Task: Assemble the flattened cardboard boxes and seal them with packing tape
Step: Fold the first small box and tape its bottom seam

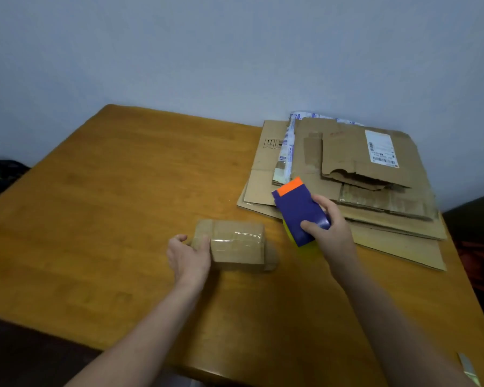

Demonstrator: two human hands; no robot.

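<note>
A small assembled cardboard box [236, 244] lies on the wooden table [95, 219], with clear tape shining across its top. My left hand [189, 256] grips its left end. To its right, my right hand [329, 229] holds a tape dispenser [296, 210] with a purple body, an orange tip and a yellow part underneath. The dispenser is apart from the box, just off its right end. A stack of flattened cardboard boxes [347, 191] lies at the back right of the table.
One flattened box bears a white shipping label [382, 149]. A white printed mailer [288, 146] pokes out of the stack. A grey wall rises behind the table. Dark furniture [475, 233] flanks the right edge. A small blade-like object [468, 368] lies at the bottom right.
</note>
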